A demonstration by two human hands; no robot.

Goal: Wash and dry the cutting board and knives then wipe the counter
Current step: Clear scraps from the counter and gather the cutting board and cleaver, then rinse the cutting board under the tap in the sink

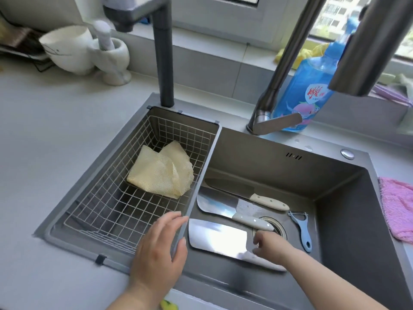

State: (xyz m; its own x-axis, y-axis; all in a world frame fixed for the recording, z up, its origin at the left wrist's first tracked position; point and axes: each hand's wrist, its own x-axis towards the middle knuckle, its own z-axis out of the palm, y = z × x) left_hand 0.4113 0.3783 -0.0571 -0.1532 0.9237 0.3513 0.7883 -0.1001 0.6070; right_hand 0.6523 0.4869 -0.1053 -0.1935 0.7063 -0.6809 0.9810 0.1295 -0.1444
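Three knives lie in the grey sink (335, 198): a dark-bladed knife (230, 186) at the back, a cleaver (216, 203) with a pale handle in the middle, and a broad shiny cleaver (216, 239) nearest me. My right hand (270, 247) reaches down to the near cleaver's handle end, with fingers curled around it. My left hand (158, 247) rests with its fingers spread on the divider edge of the wire drain basket (107, 211). No cutting board is in view.
A yellow mesh cloth (161, 173) lies in the basket. A blue peeler (302, 229) lies by the drain. A pink towel (397, 209) sits on the counter at right. Two faucets, a blue detergent bottle (310, 86) and a white mortar with pestle (111, 57) stand behind the sink.
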